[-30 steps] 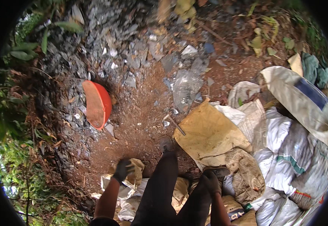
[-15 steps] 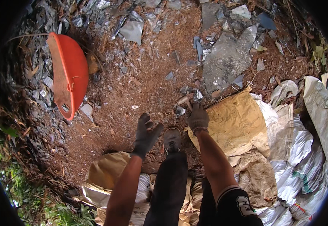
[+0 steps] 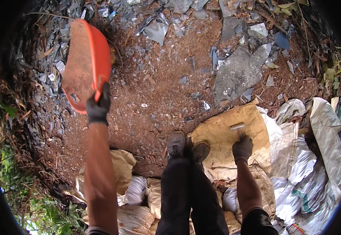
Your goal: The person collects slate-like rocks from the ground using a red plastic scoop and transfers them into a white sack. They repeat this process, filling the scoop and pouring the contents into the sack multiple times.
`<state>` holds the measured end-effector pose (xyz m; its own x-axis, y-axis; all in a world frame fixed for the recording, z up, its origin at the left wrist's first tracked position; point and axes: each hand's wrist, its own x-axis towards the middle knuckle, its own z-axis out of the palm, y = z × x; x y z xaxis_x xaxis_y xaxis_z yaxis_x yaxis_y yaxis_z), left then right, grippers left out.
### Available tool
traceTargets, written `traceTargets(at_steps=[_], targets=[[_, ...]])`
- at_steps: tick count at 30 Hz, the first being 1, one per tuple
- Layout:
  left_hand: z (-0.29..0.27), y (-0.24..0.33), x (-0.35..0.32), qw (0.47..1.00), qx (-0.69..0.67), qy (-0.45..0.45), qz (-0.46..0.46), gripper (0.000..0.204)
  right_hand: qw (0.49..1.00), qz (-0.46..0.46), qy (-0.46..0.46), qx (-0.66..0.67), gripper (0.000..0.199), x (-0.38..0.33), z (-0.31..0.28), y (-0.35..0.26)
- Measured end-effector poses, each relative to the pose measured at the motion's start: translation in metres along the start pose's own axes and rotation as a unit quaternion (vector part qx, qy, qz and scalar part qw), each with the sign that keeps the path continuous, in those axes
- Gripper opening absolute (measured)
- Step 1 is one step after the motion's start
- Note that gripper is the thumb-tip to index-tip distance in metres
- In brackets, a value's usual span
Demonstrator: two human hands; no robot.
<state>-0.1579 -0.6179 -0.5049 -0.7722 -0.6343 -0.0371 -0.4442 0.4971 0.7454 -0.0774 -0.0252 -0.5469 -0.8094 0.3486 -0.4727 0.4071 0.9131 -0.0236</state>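
My left hand (image 3: pixel 98 106), in a dark glove, is closed on the near end of an orange plastic scoop pan (image 3: pixel 79 58), beside a cut-out hole in its rim. The pan lies tilted, and its inside is coated with reddish dirt. In my gloved right hand (image 3: pixel 242 149) is a small hammer (image 3: pixel 237 126); its metal head points away from me and most of the handle is hidden by the fingers. The hammer hangs over a flattened yellow-tan sack (image 3: pixel 233 117) on the right.
A large grey flat slab (image 3: pixel 237 72) lies ahead on reddish soil, with shiny thin flakes scattered around. Several white and tan sacks (image 3: pixel 292 156) are piled at the right, and more (image 3: pixel 133 219) lie near my legs. Green plants (image 3: pixel 41 207) edge the lower left.
My left hand has reached forward and left and taken hold of the scoop pan, which has turned slightly. My right hand has moved right with the hammer, from the soil to over the sack.
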Motion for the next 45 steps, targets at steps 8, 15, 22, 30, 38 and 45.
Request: traceTargets(at_steps=[8, 15, 22, 30, 38, 45], targets=[[-0.07, -0.07, -0.271, 0.825, -0.402, 0.036, -0.396, 0.039, 0.911, -0.411, -0.04, 0.026, 0.104, 0.04, -0.007, -0.168], [-0.146, -0.087, -0.406, 0.83, -0.302, 0.057, -0.464, 0.048, 0.892, -0.404, -0.09, -0.181, 0.079, 0.024, 0.046, -0.22], [-0.171, -0.089, -0.432, 0.832, -0.241, 0.061, -0.496, 0.057, 0.856, -0.515, -0.01, -0.031, 0.023, 0.057, 0.104, -0.154], [-0.18, -0.093, -0.426, 0.876, -0.183, 0.051, -0.442, 0.048, 0.885, -0.305, -0.003, 0.353, 0.018, 0.037, 0.084, -0.184], [-0.171, -0.116, -0.411, 0.876, -0.141, 0.034, -0.459, 0.046, 0.897, -0.421, -0.114, 0.073, 0.054, -0.025, 0.05, -0.203], [-0.173, -0.135, -0.399, 0.878, -0.184, -0.002, -0.441, 0.058, 0.866, -0.46, -0.133, -0.146, 0.04, -0.012, 0.107, -0.161]])
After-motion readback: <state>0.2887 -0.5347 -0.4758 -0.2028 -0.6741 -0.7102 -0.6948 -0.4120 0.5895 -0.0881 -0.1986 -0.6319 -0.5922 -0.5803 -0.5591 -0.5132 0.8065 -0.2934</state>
